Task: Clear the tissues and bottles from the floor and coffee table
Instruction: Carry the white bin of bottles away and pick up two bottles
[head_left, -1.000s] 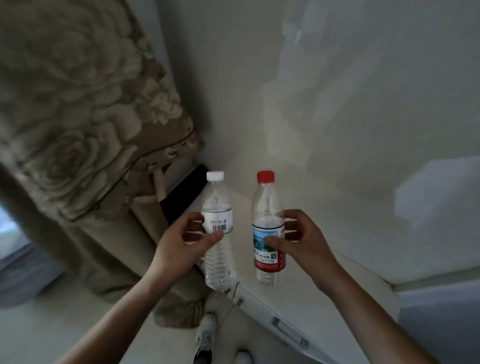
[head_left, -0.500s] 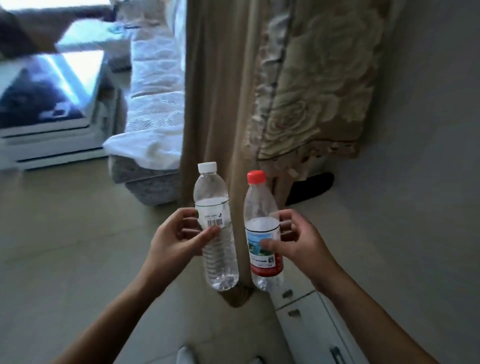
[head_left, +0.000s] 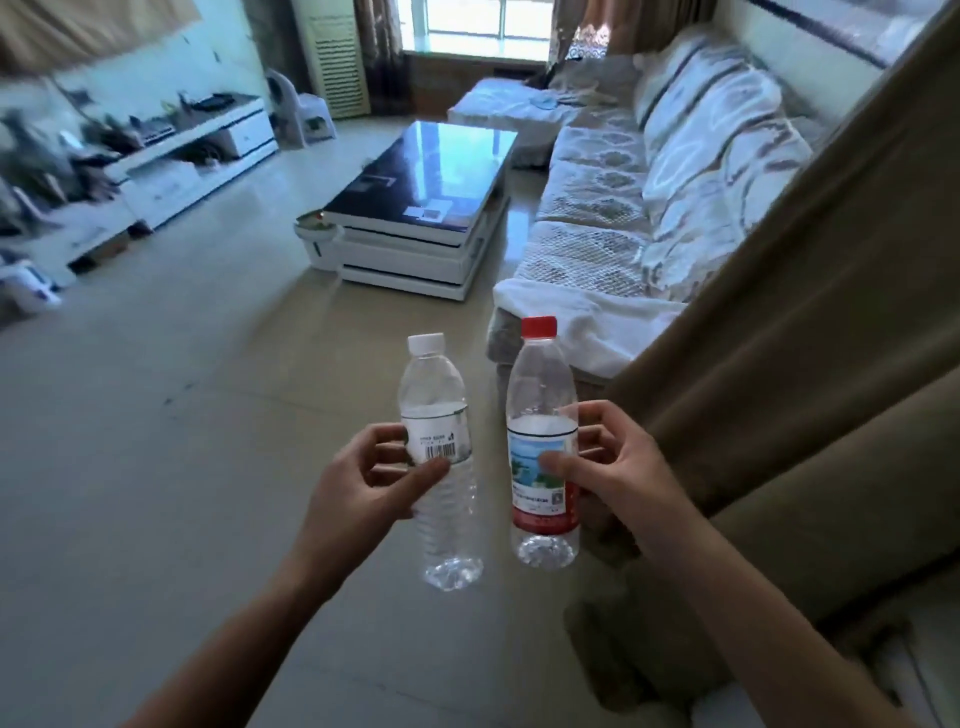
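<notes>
Swung round from the curtain corner, both bottles now face the coffee table (head_left: 415, 176): left hand (head_left: 358, 493) grasps the white-capped bottle (head_left: 439, 457), right hand (head_left: 618, 467) the red-capped bottle (head_left: 540, 441), near it.

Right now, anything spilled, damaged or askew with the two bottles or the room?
Nothing stands out. The left hand grips the white-capped bottle and the right hand grips the red-capped bottle; both are upright, capped and undented. No puddle shows on the floor. The coffee table sits square.
</notes>
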